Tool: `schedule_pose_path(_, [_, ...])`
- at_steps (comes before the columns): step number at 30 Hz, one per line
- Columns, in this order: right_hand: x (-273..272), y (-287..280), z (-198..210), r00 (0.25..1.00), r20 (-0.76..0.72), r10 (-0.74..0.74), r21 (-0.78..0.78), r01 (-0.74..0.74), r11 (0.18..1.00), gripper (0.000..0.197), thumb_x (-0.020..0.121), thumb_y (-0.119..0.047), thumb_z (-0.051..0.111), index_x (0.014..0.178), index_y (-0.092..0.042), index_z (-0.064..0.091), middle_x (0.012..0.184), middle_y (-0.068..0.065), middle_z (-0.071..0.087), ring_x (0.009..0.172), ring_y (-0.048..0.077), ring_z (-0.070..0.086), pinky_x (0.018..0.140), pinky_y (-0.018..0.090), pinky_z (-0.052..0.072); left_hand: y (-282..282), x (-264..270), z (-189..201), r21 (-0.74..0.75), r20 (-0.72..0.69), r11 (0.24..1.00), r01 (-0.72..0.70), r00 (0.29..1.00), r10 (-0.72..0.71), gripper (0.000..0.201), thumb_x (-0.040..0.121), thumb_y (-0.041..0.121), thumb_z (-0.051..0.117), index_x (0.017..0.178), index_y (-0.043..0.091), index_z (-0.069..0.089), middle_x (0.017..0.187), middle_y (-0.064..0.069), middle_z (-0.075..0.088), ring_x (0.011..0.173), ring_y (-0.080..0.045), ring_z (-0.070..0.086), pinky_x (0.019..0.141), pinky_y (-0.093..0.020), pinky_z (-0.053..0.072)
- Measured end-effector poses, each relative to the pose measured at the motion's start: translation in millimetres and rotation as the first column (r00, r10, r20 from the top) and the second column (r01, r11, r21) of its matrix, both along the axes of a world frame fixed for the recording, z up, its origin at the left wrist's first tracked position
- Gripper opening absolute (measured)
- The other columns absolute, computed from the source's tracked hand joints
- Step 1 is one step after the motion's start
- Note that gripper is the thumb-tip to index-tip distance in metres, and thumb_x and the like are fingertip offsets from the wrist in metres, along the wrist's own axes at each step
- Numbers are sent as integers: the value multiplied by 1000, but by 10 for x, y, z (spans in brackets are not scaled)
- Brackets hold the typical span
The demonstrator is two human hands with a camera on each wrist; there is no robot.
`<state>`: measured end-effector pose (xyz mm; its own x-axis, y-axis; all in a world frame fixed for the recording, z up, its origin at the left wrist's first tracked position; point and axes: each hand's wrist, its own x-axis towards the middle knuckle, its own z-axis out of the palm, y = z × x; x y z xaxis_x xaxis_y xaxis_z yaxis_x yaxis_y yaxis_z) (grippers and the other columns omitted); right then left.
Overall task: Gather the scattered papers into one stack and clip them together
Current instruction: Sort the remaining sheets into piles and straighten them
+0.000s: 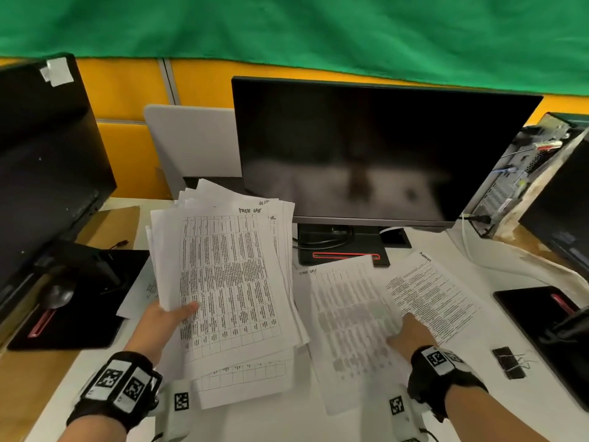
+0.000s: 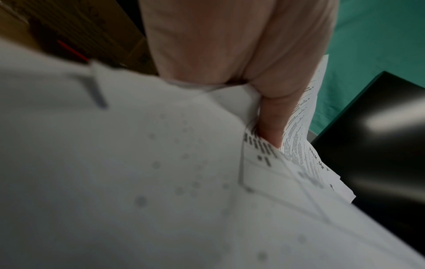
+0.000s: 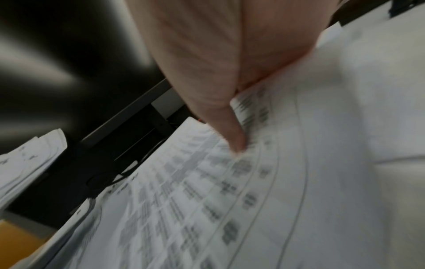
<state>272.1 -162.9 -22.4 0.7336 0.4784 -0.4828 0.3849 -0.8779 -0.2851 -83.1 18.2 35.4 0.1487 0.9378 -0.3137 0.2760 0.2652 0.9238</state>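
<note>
Here the white desk (image 1: pixel 497 406) carries the whole layout, with a dark monitor (image 1: pixel 376 148) standing at its rear centre. A second black screen (image 1: pixel 47 161) stands at the left.

The gathered stack of papers (image 1: pixel 229 275) is the largest task item. It is raised off the desk, tilted, its sheets fanned unevenly at the top edge. The left hand (image 1: pixel 165 317) grips it at the lower left corner: thumb on top of the printed table, fingers curled beneath. The left wrist view confirms the thumb (image 2: pixel 271 116) pressed between sheets.

A blurred loose sheet (image 1: pixel 347 330) lies right of the stack. The right hand (image 1: pixel 411 330) pinches it near its right edge; in the right wrist view the thumb (image 3: pixel 232 134) lies on top of the printed face and the sheet bows up from the desk. The fingers beneath are hidden, so their exact curl cannot be confirmed, though the hold appears to be a narrow pinch.

A further text sheet (image 1: pixel 433 298) lies flat, partly under the right hand. One more table sheet (image 1: pixel 242 384) lies flat below the stack.

A black binder clip (image 1: pixel 508 362) rests on the desk right of the right wrist, apart from all papers.
</note>
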Motion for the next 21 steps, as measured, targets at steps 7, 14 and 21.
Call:
schedule_pose_path(7, [359,-136,62,888,16,-461,236,444,864,35,95,-12,45,125,6,45,123,28,55,109,40,56,85,38,43,53,63,-100,-71,22,996,50,999,-49,22,86,9,64,107,8,57,93,-5,64,101,-30,55,96,-43,37])
schedule_pose_path(14, [424,-182,40,869,74,-488,-88,494,865,80,79,-34,71,137,0,29,138,23,44,126,36,44,107,42,34,-32,256,-186,-99,4,989,113,994,-113,25,85,14,66,106,2,60,102,-17,67,99,-33,60,94,-44,43])
schedule_pose_path(21, [656,-313,-64,927,-49,-372,-76,367,927,73,75,-34,76,131,1,46,120,16,58,109,28,58,93,31,48,-154,440,-224,-99,-12,988,114,993,-116,16,85,13,66,93,2,57,84,-14,61,80,-27,57,81,-40,45])
